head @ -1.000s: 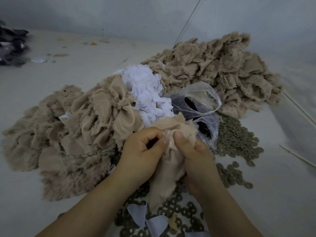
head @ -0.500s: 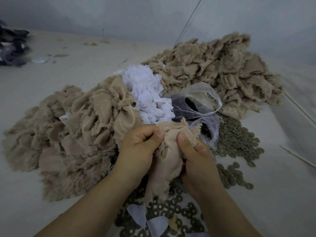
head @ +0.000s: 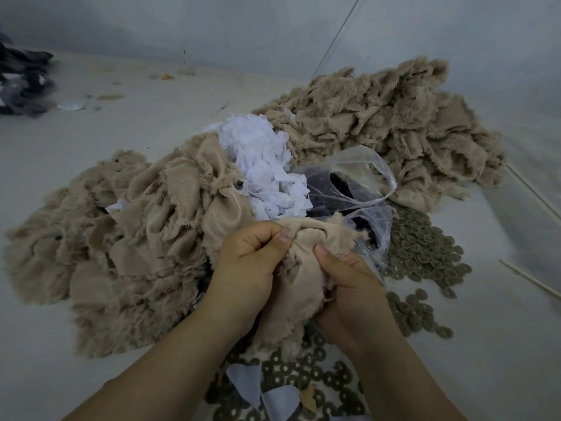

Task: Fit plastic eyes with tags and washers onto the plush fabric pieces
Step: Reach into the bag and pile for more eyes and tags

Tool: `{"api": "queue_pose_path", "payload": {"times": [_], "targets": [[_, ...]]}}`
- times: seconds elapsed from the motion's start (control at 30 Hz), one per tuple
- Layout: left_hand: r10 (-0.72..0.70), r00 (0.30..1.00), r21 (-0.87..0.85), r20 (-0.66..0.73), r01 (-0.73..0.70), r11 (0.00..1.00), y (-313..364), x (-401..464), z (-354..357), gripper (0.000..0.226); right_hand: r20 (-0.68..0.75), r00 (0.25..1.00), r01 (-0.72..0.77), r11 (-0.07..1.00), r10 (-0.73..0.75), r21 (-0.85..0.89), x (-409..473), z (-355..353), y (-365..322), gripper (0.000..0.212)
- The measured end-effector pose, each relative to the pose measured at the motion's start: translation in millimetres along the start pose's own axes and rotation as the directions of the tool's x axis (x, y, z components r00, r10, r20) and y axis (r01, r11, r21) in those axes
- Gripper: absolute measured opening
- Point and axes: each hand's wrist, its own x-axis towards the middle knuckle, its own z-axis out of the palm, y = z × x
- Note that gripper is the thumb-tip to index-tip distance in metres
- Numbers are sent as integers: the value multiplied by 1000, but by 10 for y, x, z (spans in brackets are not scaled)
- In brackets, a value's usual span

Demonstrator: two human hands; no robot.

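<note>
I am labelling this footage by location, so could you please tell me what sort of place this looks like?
Probably a small toy-making workshop or home piecework spot. Heaps of cut beige plush pieces, a pile of white tags and loose washers cover the work surface while both hands grip one fabric piece.

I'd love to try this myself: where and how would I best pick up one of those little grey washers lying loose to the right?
Take a stray washer at the edge of the scatter, by its rim, pinching from above with thumb and fingertip. It lies flat and apart from the others on the table; the centre hole looks too small to hook. Sliding it first may help lift the edge.
</note>
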Motion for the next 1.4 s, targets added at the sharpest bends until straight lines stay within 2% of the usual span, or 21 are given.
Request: {"api": "queue_pose_path", "payload": {"times": [0.13, 0.2, 0.3, 0.4, 0.73, 0.83, 0.93, 1.07, 1.2, 1.27, 1.4], "targets": [[48, 998, 44, 44, -50, 998, 25, 5, 10, 41, -28, 1000, 9, 999, -10, -32, -4, -11, -17, 40], [77, 996, 119, 50, -82, 990, 19, 8, 7, 42, -31, 999, 26, 998, -28, -58, -6, -9, -18, 34], [141, 987, 244, 71, -154, 958, -24, 8, 3, 33, -64, 991, 101, 977, -114, -189, 6, 16, -12, 37], [162, 985, 257, 51, -170, 951, -55, -11, 8, 22, -118, 976, 145, 953, -181, -268, 32, 11, 5, 30], [164, 986, 263, -35, -149, 953, -67, 6, 56, 35, -64, 997, 39, 996, -44, -76, 26, 3, 17, 41], [113, 991, 249, -77, -90, 964, -74, 53, 31, 35, -16, 999, 44, 994, -46, -102, 9, -8, -1, 43], [73, 993, 238, -93, -49, 970, -69, 87, -4, 36, -15, 998, 59, 976, -64, -211, 17, -6, 12, 41], [66, 998, 178, -21, -61, 982, -37, 63, -16, 49, -11, 998, 57, 981, -61, -185, 30, -11, 41, 40], [69, 993, 221, 97, -89, 971, -70, 21, -77, 39, -8, 1000, -4, 997, 3, -72, 31, -13, 14, 40], [39, 996, 192, 84, -55, 980, -78, 16, -89, 28, -28, 1000, -14, 999, 13, -35, 38, -8, 16, 41], [-46, 998, 71, 52, 43, 997, -77, 26, -93, 24, -124, 991, -58, 998, 53, -36, 55, -2, 33, 41]]}}
